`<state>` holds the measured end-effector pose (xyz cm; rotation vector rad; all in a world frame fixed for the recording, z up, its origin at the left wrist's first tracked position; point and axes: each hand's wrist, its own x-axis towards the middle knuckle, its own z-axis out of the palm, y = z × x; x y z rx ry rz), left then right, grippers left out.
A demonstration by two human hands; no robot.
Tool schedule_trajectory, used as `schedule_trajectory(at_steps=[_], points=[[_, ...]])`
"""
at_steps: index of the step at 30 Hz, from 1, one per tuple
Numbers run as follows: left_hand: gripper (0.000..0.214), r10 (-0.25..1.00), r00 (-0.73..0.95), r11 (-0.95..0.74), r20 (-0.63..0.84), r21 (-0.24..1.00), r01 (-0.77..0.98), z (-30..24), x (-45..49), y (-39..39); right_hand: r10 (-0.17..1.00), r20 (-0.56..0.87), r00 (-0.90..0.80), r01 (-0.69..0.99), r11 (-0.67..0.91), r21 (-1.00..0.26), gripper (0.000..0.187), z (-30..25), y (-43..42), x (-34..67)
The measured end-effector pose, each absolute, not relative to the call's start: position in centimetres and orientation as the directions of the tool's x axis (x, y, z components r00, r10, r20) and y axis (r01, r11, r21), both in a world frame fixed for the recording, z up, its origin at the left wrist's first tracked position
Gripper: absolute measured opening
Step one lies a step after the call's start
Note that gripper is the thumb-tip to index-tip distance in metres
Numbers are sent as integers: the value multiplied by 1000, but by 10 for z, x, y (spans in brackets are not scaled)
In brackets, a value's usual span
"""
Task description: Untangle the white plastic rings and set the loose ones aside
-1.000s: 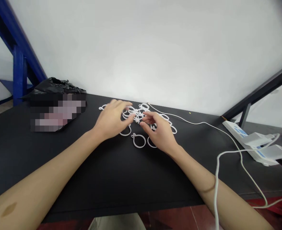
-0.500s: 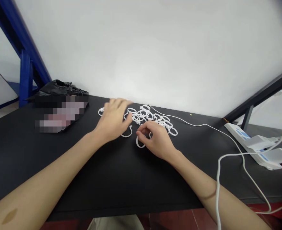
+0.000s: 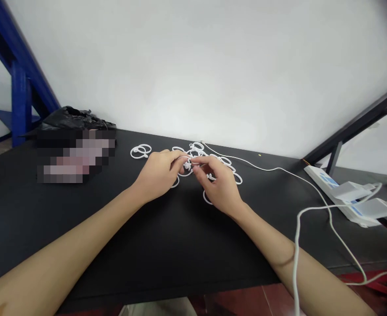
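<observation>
My left hand [image 3: 159, 174] and my right hand [image 3: 222, 186] meet over a loose pile of white plastic rings, which look like curtain rings with small eyelets. Between their fingertips is a white ring [image 3: 186, 156], pinched from both sides and partly covered by the fingers. Several rings of the pile [image 3: 225, 160] show behind and to the right of the hands. One ring [image 3: 206, 199] pokes out from under my right hand, and another [image 3: 175, 182] lies beside my left thumb. A few rings [image 3: 141, 152] rest apart, left of my left hand.
The black table [image 3: 167, 245] runs back to a white wall. A white cable [image 3: 256, 166] leads from the pile to the right and loops over my right forearm. A power strip [image 3: 330, 184] with white adapters lies at right; a black plastic bag [image 3: 78, 118] sits back left.
My left hand has come down from its raised, spread pose and closed on a ring beside my right hand. My right hand has lifted its ring slightly. The view has shifted a little.
</observation>
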<state>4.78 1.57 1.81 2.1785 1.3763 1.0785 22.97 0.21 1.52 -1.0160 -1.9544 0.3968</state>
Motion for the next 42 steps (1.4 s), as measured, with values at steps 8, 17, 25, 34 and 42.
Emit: schedule_trajectory(at_steps=[8, 17, 25, 34, 42], points=[[37, 835, 306, -536, 458, 550, 641, 14, 49, 14, 772, 577, -265, 514, 620, -593, 11, 16, 5, 232], [40, 752, 365, -629, 549, 435, 644, 10, 47, 16, 810, 551, -203, 498, 569, -654, 14, 16, 3, 229], [44, 861, -83, -102, 501, 331, 938, 2, 13, 43, 624, 430, -652, 586, 775, -237, 28, 3, -2, 221], [28, 857, 235, -432, 460, 390, 813, 13, 47, 17, 694, 495, -523, 716, 673, -187, 14, 5, 3, 226], [18, 926, 167, -359, 339, 649, 671, 11, 42, 22, 742, 467, -481, 662, 656, -362, 11, 4, 3, 228]])
